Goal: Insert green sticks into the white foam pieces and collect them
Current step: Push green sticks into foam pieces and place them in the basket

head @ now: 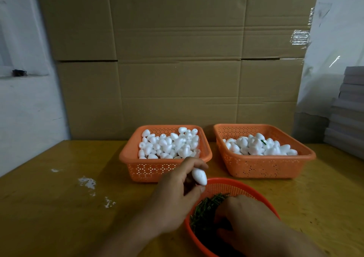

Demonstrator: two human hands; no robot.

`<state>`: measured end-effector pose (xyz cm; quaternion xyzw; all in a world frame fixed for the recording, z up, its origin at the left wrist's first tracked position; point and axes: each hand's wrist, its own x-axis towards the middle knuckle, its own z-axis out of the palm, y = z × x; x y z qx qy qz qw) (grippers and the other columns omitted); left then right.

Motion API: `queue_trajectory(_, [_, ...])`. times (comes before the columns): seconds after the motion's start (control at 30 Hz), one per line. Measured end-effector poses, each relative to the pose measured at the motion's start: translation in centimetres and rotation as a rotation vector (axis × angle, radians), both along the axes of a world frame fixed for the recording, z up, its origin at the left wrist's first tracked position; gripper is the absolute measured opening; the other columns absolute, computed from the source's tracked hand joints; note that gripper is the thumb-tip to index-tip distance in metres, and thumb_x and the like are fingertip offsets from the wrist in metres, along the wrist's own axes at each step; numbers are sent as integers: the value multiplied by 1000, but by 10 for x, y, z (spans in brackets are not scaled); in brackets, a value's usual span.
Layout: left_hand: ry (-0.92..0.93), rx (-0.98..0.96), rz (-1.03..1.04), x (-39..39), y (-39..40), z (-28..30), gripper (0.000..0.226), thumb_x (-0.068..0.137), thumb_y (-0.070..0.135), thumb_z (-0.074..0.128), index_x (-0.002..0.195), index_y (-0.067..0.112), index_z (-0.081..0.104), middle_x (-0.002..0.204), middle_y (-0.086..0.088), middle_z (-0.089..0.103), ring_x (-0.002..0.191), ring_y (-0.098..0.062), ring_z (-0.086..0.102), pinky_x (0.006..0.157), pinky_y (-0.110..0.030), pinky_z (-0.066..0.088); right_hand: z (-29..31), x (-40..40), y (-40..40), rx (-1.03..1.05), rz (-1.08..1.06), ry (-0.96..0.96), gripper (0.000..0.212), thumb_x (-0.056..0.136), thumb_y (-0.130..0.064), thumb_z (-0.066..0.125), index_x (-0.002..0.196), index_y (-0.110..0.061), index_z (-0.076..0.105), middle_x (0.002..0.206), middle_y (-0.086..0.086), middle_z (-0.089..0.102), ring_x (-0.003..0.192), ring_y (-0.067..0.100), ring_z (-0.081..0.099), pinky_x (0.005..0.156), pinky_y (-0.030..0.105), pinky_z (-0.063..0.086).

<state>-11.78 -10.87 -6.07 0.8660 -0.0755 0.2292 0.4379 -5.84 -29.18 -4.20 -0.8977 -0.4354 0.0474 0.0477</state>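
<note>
The left hand (177, 193) is raised just over the near edge of a round orange basket (226, 185), pinching one white foam piece (199, 176) between thumb and fingertips, its narrow end pointing up and back. The right hand (242, 213) is down inside that round basket, fingers curled into the heap of green sticks (204, 209); whether it has a stick between its fingers I cannot tell, as the fingertips are buried.

Behind them on the yellow bench (59, 207) sit two square orange baskets side by side, a gap between them. The left basket (153, 170) is heaped with plain foam pieces. The right basket (262, 168) holds a lower pile of foam pieces, with a bit of green showing among them. White crumbs (87, 182) are scattered on the bench to the left. Large cardboard boxes (177, 59) stand stacked against the far edge.
</note>
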Motion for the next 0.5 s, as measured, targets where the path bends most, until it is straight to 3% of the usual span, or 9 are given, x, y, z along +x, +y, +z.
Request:
queue_trajectory(0.07, [-16, -15, -18, -2, -3, -2, 31, 95, 23, 66, 114, 44, 55, 104, 16, 67, 100, -5, 66, 83, -31, 57, 0, 1, -2, 19, 5, -3, 24, 92, -35, 60, 113, -29, 71, 111, -7, 70, 102, 15, 65, 86, 31, 54])
queue_trajectory(0.2, [-16, -66, -70, -3, -6, -1, 18, 94, 45, 61, 111, 43, 56, 97, 13, 68, 89, -6, 66, 76, -32, 57, -1, 3, -4, 114, 2, -30, 23, 91, -40, 57, 105, -28, 71, 99, -7, 72, 90, 10, 65, 81, 33, 55])
queue_trajectory(0.3, [-27, -80, -67, -3, -4, 0, 26, 89, 59, 58, 106, 41, 64, 95, 14, 66, 86, -4, 63, 73, -25, 51, 0, 5, -6, 208, 3, -30, 25, 87, -39, 55, 93, -20, 70, 86, -4, 70, 78, 12, 63, 74, 34, 53])
queue_trajectory(0.4, [-43, -138, -35, -3, -3, 1, 24, 90, 56, 60, 104, 39, 69, 93, 14, 67, 86, -3, 64, 72, -23, 52, -1, 4, -6, 324, -1, 2, 25, 83, -40, 54, 82, -18, 66, 75, -5, 67, 71, 11, 61, 69, 33, 51])
queue_trajectory(0.5, [-10, -298, -34, -3, -6, 3, 14, 95, 42, 63, 106, 40, 71, 82, 4, 68, 73, -8, 63, 65, -25, 54, -1, 3, -6, 447, -22, 16, 25, 86, -34, 53, 74, -13, 56, 67, 0, 59, 67, 16, 55, 62, 33, 43])
